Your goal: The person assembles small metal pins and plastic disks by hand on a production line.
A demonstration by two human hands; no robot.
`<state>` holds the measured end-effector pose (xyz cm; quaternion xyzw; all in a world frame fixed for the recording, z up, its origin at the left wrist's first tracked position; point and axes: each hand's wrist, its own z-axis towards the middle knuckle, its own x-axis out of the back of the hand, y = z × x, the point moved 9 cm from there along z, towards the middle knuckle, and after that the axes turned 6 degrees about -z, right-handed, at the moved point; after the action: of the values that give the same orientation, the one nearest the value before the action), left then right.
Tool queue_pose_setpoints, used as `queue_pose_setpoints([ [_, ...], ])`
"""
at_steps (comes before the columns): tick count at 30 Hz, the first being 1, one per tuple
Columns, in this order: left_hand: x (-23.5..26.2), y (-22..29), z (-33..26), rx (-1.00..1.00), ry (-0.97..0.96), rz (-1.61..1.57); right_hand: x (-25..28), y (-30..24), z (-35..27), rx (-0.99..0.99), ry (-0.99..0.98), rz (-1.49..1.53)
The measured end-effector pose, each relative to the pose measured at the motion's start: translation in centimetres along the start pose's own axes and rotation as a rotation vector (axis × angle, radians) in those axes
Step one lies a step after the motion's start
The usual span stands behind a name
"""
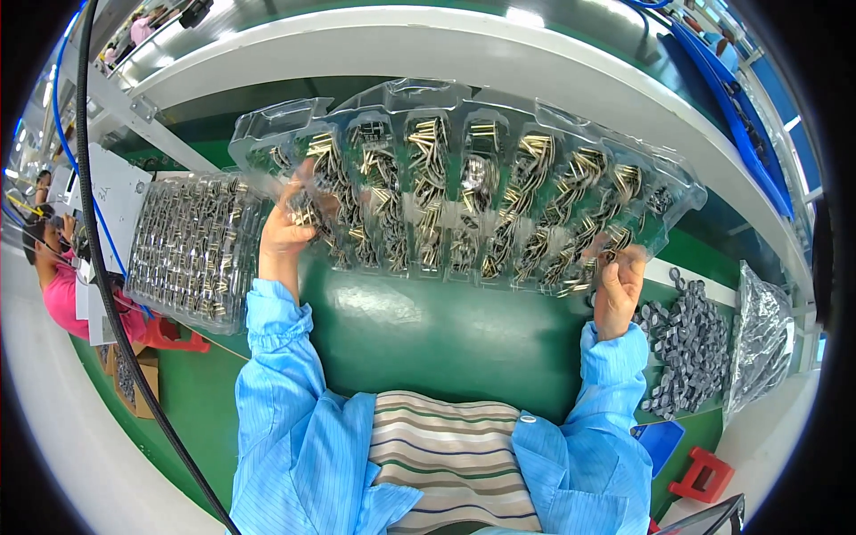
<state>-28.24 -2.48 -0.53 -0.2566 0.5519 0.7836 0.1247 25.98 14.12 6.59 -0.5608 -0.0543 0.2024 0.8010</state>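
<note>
A clear plastic compartment tray (442,96) spans the view ahead of me, held up between my two hands. Its long pockets hold many small dark wired parts (429,147) with brass-coloured ends. My left hand (290,227) is closed on the tray's left end, some fingers showing through or behind the plastic. At the right near corner, my right hand (620,287) grips the tray, thumb in front. The fingers beneath are partly hidden.
Left, a stack of filled clear trays (192,250) lies on the green table (446,330). Right, grey round parts (687,348) form a heap beside a clear plastic bag (762,330). A black cable (98,267) hangs at left; a person in pink (67,299) is beyond.
</note>
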Motion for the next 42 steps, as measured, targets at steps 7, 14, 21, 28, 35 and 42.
queue_pose_setpoints([
  [7,-1.4,0.2,1.6,-0.055,-0.091,0.138,3.5,3.8,-1.4,0.001,0.111,0.080],
  [14,-4.5,0.6,2.8,-0.045,-0.447,-0.087,2.4,3.9,-1.2,-0.068,0.066,-0.005],
  [21,6.4,-1.4,4.6,-0.006,-0.325,-0.104,-0.1,2.2,0.7,-0.179,-0.076,-0.028],
  [28,10.9,-1.8,-0.9,0.032,-0.041,-0.033,3.1,5.7,-2.1,-0.091,0.158,-0.161],
  [35,-8.0,2.7,1.3,0.330,-0.158,-0.030,9.3,5.4,-6.0,0.094,0.135,-0.947],
  [42,-2.0,0.7,-1.3,0.425,-0.234,0.439,5.6,6.3,-4.0,0.018,-0.123,-0.787],
])
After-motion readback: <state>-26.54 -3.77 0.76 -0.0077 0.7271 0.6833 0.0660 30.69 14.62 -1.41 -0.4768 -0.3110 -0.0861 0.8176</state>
